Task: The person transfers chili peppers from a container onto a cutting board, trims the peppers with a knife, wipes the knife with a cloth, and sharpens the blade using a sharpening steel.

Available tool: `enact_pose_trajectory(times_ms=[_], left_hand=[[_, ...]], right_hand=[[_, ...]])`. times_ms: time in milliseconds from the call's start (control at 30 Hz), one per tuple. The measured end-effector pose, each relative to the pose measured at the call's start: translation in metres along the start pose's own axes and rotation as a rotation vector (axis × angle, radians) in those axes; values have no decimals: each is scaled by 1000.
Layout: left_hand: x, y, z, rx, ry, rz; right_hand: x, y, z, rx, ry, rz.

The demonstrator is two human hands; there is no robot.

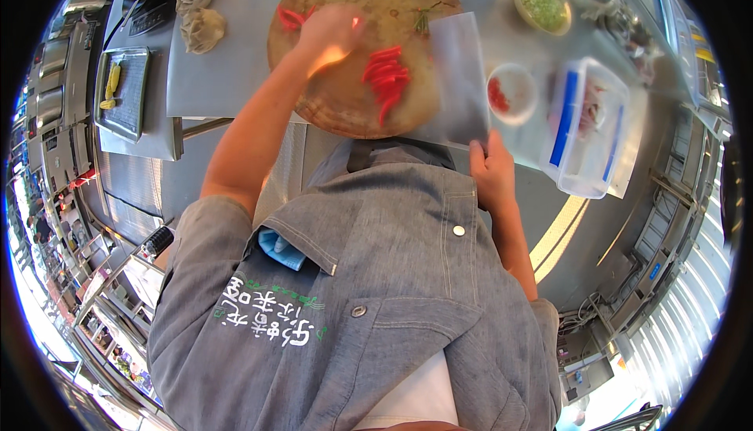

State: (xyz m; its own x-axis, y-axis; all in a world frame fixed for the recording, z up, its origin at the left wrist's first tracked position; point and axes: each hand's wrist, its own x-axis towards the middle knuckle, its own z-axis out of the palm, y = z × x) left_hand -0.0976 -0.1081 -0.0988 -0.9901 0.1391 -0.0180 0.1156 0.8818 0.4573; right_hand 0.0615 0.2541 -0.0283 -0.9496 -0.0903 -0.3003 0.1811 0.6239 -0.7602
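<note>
My left hand [335,31] is blurred over the upper left of a round wooden chopping board [347,101], close to a few red chilli peppers [289,18]; whether it holds anything cannot be told. My right hand [493,172] grips the handle of a cleaver [460,78], whose broad blade lies over the board's right edge. Several red chillies [386,75] lie side by side in a pile at the middle of the board. Green chilli stems [422,21] sit near its upper right edge.
Right of the board stand a white bowl with red pieces [512,94], a bowl of chopped greens [542,4] and a clear plastic container [588,131]. At left are crumpled cloths [202,30] and a tray [141,95] holding yellow corn [112,84].
</note>
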Motion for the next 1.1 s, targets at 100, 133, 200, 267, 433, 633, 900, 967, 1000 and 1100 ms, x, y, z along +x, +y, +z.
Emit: enact_pose_trajectory(times_ms=[100, 133, 200, 267, 433, 633, 900, 967, 1000, 1100], left_hand=[[25, 28, 16, -180, 31, 55], [32, 36, 22, -259, 34, 112], [43, 45, 28, -201, 13, 145], [49, 46, 26, -139, -10, 179], [40, 9, -4, -127, 112, -97], [14, -81, -32, -605, 81, -94], [9, -13, -5, 104, -4, -36], [8, -2, 19, 294, 44, 161], [10, 3, 30, 202, 110, 92], [20, 9, 57, 75, 194, 10]], right_hand=[[1, 10, -2, 120, 46, 29], [1, 15, -2, 180, 49, 47], [3, 21, -2, 230, 35, 78], [3, 22, -3, 286, 20, 110], [-5, 15, -6, 340, 3, 282], [2, 27, 2, 237, -18, 106], [1, 18, 6, 310, -91, 186], [-4, 18, 3, 450, -127, 318], [-8, 25, 5, 553, -119, 328], [-13, 46, 8, 711, -110, 373]])
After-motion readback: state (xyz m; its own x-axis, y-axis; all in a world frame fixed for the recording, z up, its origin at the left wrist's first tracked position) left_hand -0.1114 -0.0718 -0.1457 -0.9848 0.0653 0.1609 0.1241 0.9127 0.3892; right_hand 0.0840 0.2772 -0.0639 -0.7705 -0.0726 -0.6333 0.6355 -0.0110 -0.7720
